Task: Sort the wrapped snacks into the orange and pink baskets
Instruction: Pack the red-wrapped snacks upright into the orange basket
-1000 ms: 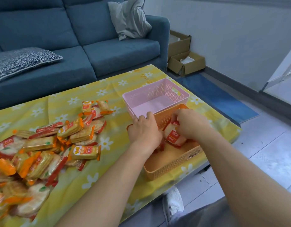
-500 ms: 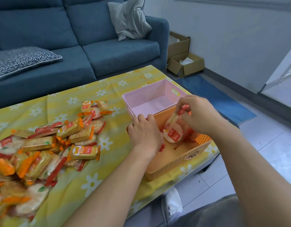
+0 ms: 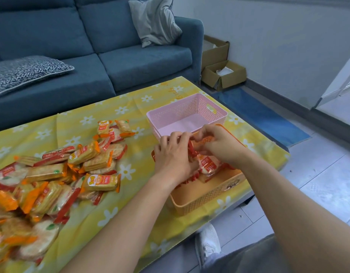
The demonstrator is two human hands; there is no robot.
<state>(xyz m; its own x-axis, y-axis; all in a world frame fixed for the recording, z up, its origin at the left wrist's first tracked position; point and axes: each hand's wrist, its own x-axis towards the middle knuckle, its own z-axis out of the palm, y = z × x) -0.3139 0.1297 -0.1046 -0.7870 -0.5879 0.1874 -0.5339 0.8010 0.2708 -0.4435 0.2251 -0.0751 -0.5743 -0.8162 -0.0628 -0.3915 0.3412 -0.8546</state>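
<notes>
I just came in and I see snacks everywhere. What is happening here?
A person is sorting snacks into two baskets. Both hands, left and right, hold red-wrapped packets over the orange basket. The pink basket looks empty. A big pile still waits on the table.

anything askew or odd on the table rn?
Two things. The orange basket sits at the table's near edge, with its near right corner seemingly past the edge. The unsorted snacks lie in a loose heap on the left. The pink basket is empty and upright. Nothing is visibly torn or spilled.
</notes>
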